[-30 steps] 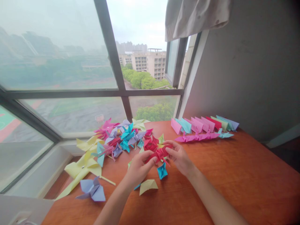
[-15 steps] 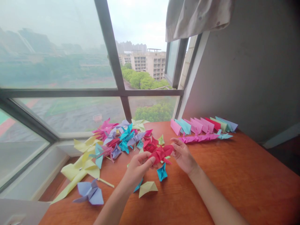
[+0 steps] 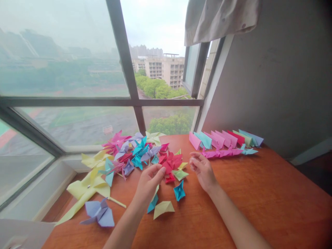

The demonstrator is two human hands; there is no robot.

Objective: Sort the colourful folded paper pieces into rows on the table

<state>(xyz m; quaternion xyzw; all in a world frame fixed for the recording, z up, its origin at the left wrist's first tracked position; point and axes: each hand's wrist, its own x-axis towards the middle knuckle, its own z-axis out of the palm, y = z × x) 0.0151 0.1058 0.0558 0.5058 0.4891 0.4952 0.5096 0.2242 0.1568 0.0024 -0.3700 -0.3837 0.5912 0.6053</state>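
Note:
My left hand (image 3: 153, 176) pinches the edge of a red origami figure (image 3: 170, 162) between thumb and fingers. Its pointed flaps spread outward, and other red folded paper shows beneath it. My right hand (image 3: 203, 171) hovers over the table to the right, fingers loosely bent, with nothing visible in them. Between the hands lies a green folded piece (image 3: 180, 174). Nearer me are a blue folded piece (image 3: 179, 191) and a pale yellow one (image 3: 164, 209). Another blue piece (image 3: 153, 203) is partly hidden behind my left wrist.
A brown wooden table (image 3: 249, 204) stands against windows. Yellow pinwheels (image 3: 89, 186), a lavender paper crane (image 3: 100, 212) and a heap of blue origami (image 3: 140, 150) lie left. Back right are a row of folded papers (image 3: 218, 139) and a line of pink cranes (image 3: 220, 152).
The red origami figure has moved left with my left hand, away from my right fingers, which have let go of it. The green piece now shows more fully.

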